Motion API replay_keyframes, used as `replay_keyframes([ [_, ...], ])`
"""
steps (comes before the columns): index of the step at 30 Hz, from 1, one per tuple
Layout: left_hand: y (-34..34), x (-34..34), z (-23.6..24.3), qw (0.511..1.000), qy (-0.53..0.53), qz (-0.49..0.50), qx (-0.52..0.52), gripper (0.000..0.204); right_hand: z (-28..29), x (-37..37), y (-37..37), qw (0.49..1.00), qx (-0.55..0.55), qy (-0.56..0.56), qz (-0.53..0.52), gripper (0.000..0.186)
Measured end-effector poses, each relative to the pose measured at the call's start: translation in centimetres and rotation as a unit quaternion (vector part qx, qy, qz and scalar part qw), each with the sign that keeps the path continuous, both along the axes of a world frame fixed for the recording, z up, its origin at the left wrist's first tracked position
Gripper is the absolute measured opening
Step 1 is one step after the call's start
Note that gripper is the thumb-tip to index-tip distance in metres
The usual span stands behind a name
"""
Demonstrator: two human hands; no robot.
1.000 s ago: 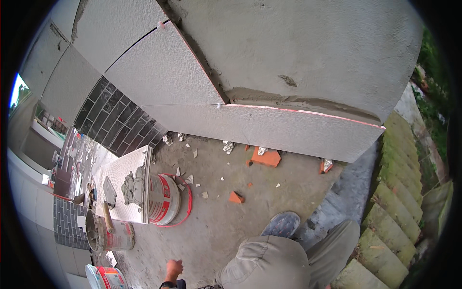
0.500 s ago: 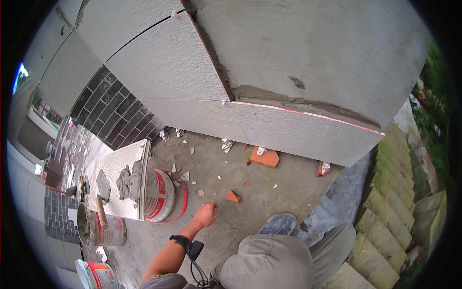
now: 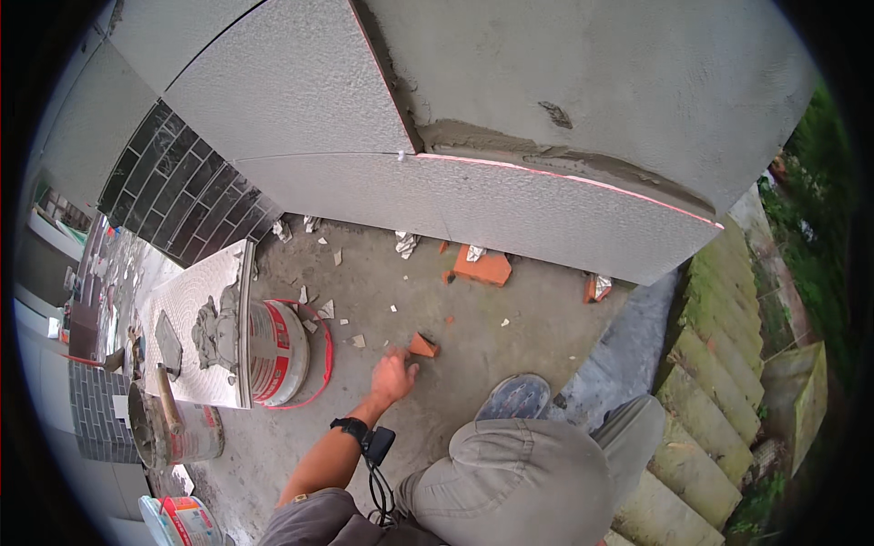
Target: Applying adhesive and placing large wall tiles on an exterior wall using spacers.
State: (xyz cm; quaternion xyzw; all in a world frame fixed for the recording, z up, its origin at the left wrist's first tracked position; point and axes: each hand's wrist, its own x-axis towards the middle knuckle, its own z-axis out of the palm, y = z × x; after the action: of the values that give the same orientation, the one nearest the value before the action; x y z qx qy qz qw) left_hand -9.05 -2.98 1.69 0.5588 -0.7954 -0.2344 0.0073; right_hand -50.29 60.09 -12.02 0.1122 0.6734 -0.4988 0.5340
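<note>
Brick fragment [image 3: 423, 345], small, orange and wedge-shaped, lies on the concrete floor [image 3: 537, 341], just beyond the fingertips of the left hand [image 3: 393, 378] and ahead of the grey shoe [image 3: 514, 398]. That hand reaches in low with its fingers loosely bent, forefinger and thumb apart, and nothing visibly held; whether a fingertip already touches the fragment is too close to tell. The right hand is out of sight, so I cannot tell its state.

The fragment should be light enough for one hand, hard and quite stiff, with no give under a pinch. Its fired-clay faces look dry and matt, so they ought to grip well rather than slip, though dust could loosen the hold a little. Thin corners seem the weak part: they may crumble or chip if squeezed. A better hold is thumb and fingers across the two broad sides, near the thick middle, away from the pointed end.

Farther off, a larger brick piece [image 3: 485, 270] sits by the lower edge of the pale wall tile [image 3: 555, 214]; it would feel noticeably heavier.
</note>
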Motion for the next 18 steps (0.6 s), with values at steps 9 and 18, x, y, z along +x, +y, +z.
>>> replay_keyframes([
  [9, 1.2, -1.4, -0.5, 0.999, -0.032, 0.035, 0.001, 0.047, 3.1, -1.3, 2.2, 0.998, 0.041, -0.047, 0.012, 0.028],
  [18, 2.4, -0.8, -1.5, 0.990, -0.141, 0.028, -0.001, 0.074, 5.6, -0.5, 1.8, 0.992, 0.069, -0.102, 0.010, 0.031],
])
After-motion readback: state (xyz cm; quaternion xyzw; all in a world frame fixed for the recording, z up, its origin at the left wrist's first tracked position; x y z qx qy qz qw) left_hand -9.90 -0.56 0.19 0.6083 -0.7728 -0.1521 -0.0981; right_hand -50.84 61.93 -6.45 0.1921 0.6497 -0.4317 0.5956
